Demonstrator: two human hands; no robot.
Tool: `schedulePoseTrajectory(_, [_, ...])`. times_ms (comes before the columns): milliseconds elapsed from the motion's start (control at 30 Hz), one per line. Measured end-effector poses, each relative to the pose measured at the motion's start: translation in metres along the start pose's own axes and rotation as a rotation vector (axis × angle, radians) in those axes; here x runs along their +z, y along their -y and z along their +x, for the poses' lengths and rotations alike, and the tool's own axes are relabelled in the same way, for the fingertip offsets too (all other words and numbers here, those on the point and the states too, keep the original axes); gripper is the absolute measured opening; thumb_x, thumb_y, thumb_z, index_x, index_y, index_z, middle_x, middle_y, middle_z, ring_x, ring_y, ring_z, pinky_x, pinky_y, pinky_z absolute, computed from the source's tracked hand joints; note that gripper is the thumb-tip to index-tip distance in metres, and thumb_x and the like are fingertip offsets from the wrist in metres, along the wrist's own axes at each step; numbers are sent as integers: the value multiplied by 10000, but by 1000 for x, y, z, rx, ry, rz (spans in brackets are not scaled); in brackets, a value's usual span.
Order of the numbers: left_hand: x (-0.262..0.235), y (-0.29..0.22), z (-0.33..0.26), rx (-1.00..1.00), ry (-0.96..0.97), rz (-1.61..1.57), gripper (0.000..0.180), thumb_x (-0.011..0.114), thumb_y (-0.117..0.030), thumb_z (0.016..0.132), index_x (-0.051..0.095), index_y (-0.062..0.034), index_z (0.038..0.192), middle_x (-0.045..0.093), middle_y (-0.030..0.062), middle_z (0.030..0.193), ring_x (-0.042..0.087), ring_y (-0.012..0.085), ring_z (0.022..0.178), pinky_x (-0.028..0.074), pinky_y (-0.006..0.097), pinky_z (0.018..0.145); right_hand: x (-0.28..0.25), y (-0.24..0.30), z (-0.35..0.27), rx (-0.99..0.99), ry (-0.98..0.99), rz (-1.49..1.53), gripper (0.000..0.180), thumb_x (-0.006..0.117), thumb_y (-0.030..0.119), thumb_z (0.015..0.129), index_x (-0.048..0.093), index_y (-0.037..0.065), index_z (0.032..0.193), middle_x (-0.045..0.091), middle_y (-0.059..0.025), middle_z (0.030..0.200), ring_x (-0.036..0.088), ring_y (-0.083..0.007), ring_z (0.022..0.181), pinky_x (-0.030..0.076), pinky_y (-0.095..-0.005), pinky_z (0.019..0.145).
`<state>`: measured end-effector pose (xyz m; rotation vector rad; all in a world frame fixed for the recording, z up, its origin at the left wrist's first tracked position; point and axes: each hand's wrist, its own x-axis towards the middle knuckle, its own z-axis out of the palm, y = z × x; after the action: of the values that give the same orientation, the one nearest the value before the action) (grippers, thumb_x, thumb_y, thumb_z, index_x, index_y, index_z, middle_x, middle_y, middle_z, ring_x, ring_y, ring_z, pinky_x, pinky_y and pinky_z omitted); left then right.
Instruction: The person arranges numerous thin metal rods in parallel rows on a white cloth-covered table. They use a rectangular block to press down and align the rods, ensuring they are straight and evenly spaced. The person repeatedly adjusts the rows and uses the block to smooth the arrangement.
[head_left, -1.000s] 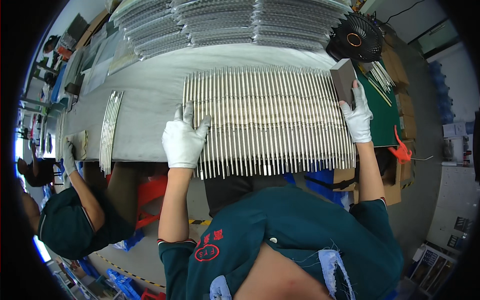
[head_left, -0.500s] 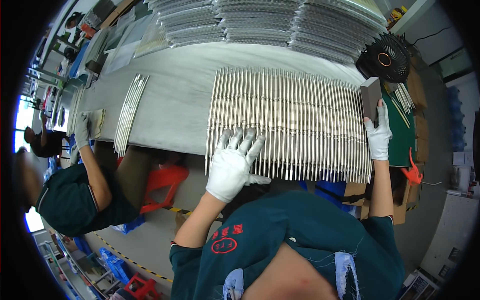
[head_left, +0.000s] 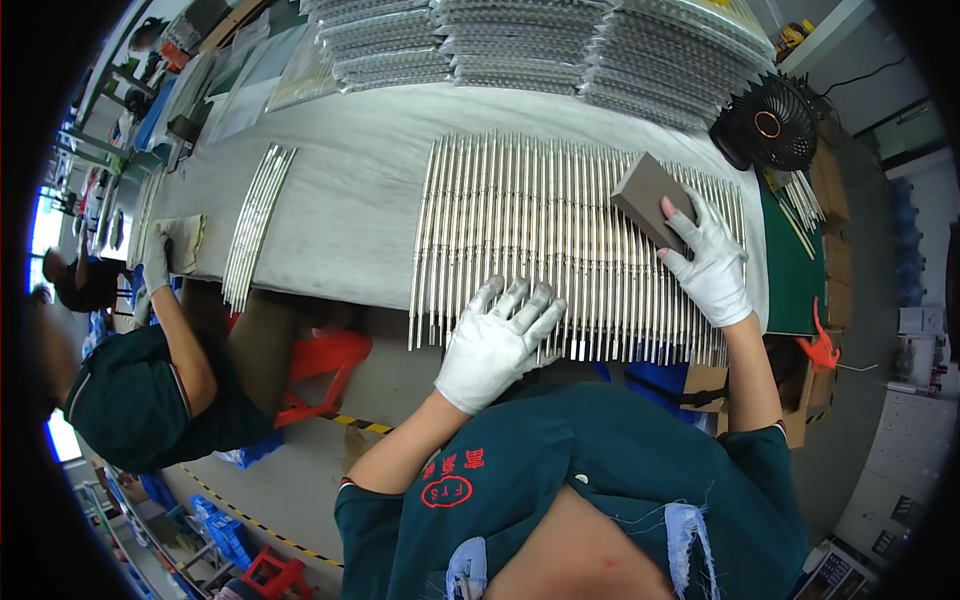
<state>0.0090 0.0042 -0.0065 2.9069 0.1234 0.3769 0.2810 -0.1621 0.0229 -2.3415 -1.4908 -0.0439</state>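
Observation:
A wide row of thin silvery metal rods lies side by side on the pale-covered table, their near ends jutting past its front edge. My left hand, in a white glove with darkened fingertips, rests on the near part of the row with its fingers spread. Toward the row's right end, my right hand grips a grey-brown rectangular block that is tilted over the rods. Its glove leaves the thumb and one finger bare at the tips. Whether the block presses on the rods I cannot tell.
Stacks of clear-wrapped rods line the far side. A black fan stands at the back right near a green surface with loose rods. A smaller rod bundle lies left, near a seated co-worker.
My right hand has carried the block left from beside the row to over the rods, turning it slantwise. My left hand has slid slightly right and nearer to me.

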Motion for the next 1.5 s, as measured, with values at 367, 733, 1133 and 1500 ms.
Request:
schedulePoseTrajectory(367, [-8, -2, -4, 90, -176, -113, 638, 753, -527, 730, 615, -123, 1204, 652, 149, 1206, 655, 310, 1072, 480, 503, 1003, 4, 88, 83, -311, 373, -65, 531, 752, 271, 838, 633, 344, 1351, 477, -153, 1455, 460, -364, 1334, 387, -554, 1098])
schedulePoseTrajectory(733, [-12, -1, -4, 105, -107, -127, 582, 728, -544, 781, 628, -108, 1154, 651, 155, 1224, 639, 313, 1121, 452, 538, 1024, 3, 82, 88, -335, 439, -85, 506, 721, 312, 858, 628, 362, 1352, 474, -191, 1468, 429, -400, 1370, 345, -494, 1158])
schedulePoseTrajectory(1133, [-12, 0, -8, 77, -93, -139, 572, 723, -528, 792, 618, -109, 1166, 637, 146, 1245, 630, 297, 1133, 442, 538, 1027, -11, 74, 87, -237, 500, -34, 548, 764, 226, 805, 656, 320, 1334, 452, -203, 1506, 394, -397, 1413, 305, -460, 1187])
schedulePoseTrajectory(1500, [-5, -2, -11, 43, -145, -175, 592, 724, -549, 783, 615, -115, 1171, 659, 164, 1228, 657, 323, 1097, 465, 550, 999, -6, 50, 75, -223, 442, -58, 569, 770, 213, 790, 652, 302, 1340, 469, -193, 1463, 427, -372, 1368, 340, -451, 1151])
